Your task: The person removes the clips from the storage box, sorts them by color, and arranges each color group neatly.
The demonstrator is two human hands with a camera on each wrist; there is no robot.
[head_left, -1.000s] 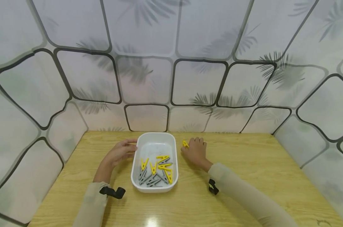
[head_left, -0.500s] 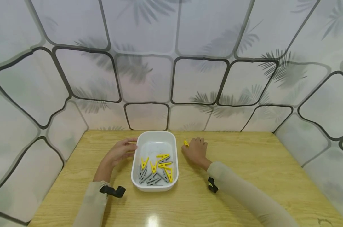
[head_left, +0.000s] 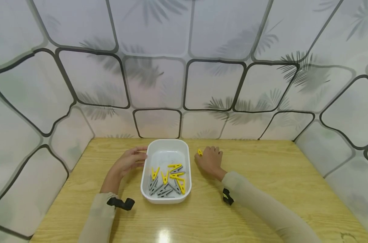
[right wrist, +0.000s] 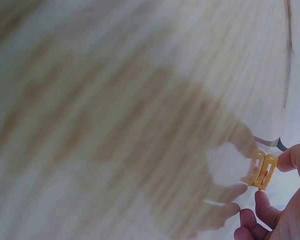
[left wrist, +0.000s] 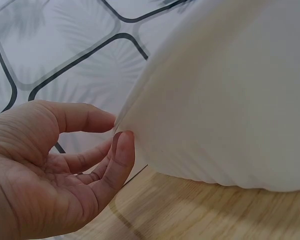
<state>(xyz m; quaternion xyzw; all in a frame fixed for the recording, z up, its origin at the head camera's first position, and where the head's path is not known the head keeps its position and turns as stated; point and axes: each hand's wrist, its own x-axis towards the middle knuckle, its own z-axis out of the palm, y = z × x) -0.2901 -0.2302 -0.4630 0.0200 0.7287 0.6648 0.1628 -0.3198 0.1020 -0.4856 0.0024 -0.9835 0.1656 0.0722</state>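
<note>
In the head view a white tub [head_left: 168, 200] stands on the table, with yellow clothespins [head_left: 165, 178] and grey clothespins [head_left: 165, 193] lying in its near half. My left hand [head_left: 128, 162] is at the tub's left side; its relaxed fingertips touch the outer wall [left wrist: 215, 100] in the left wrist view. To the right of the tub, my right hand [head_left: 209, 160] pinches a yellow clothespin [head_left: 200, 152] low over the table. In the right wrist view thumb and fingertips hold that same clothespin [right wrist: 267, 171], right beside its reflection in the glossy surface.
The wooden table [head_left: 263, 189] spreads out on both sides of the tub and in front of it. A patterned wall [head_left: 214, 125] rises along the back edge, with side walls to left and right. A black camera mount [head_left: 121, 204] sits at the left wrist.
</note>
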